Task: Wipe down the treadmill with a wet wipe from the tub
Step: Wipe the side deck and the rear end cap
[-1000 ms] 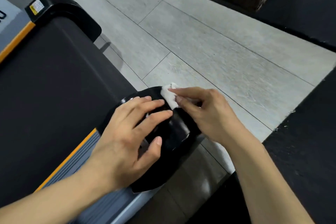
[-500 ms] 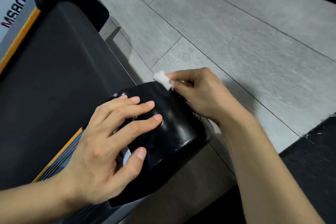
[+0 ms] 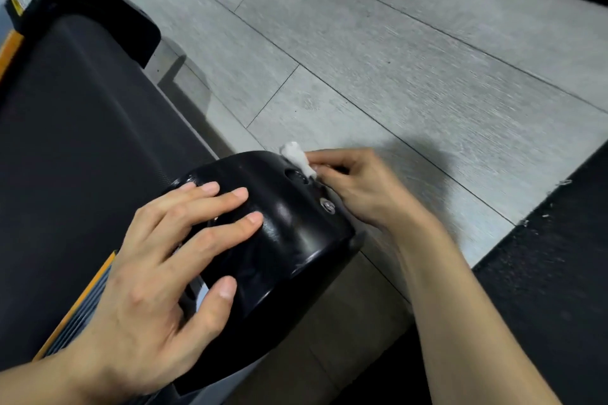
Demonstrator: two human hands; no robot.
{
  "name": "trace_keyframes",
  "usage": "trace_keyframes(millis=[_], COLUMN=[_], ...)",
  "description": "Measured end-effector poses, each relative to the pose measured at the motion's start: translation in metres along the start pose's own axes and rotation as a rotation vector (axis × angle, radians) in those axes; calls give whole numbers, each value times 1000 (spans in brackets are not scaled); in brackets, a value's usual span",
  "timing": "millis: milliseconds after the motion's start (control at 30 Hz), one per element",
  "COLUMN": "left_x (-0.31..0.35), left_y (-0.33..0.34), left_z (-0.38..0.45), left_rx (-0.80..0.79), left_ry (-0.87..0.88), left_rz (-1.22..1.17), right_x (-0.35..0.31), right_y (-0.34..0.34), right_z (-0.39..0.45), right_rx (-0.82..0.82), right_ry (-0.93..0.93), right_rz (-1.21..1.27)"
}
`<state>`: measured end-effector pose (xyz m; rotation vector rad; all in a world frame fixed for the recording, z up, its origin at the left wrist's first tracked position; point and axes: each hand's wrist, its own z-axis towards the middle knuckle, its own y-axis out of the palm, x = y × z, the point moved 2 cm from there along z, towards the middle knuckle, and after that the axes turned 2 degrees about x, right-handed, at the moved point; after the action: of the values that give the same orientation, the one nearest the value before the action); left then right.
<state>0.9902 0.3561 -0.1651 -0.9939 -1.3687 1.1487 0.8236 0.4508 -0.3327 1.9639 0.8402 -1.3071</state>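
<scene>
We pinch the wet wipe (image 3: 297,158) between the thumb and curled fingers of our right hand (image 3: 358,187), bunched small against the far edge of the treadmill (image 3: 82,128) rear end cap (image 3: 289,223), beside a recessed hole. Our left hand (image 3: 158,273) lies flat on the cap, fingers straight, holding nothing. The wipe looks soft, limp and light; we judge a firm pinch on the wad best. The glossy cap is probably slick when damp.

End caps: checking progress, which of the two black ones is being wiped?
The near cap, with the left hand flat on it and the right hand pinching the wipe against it; the far cap is untouched.
</scene>
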Motion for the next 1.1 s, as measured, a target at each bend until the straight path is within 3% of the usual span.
trace_keyframes(millis=[233, 367, 533, 700, 900, 1000, 1100], left_x=[3, 3, 4, 2, -1, -2, -3], left_y=[-1, 0, -2, -4, -4, -4, 0], left_z=[0, -1, -3, -5, -7, -8, -8], left_rx=[13, 18, 16, 11, 30, 73, 117], left_ry=[-7, -9, -9, -19, 8, 24, 38], left_rz=[-4, -8, -44, -77, -58, -67, -68], right_x=[34, 29, 31, 50, 7, -24, -45], right_y=[-30, -9, 5, 3, 72, 121, 155], right_z=[-61, -25, 5, -63, -131, -145, -148], right_rx=[41, 103, 65, 400, 988, 1195, 1232], right_ry=[27, 24, 183, 201, 190, 15, -218], right_rz=[11, -86, 180, 286, 418, 438, 373])
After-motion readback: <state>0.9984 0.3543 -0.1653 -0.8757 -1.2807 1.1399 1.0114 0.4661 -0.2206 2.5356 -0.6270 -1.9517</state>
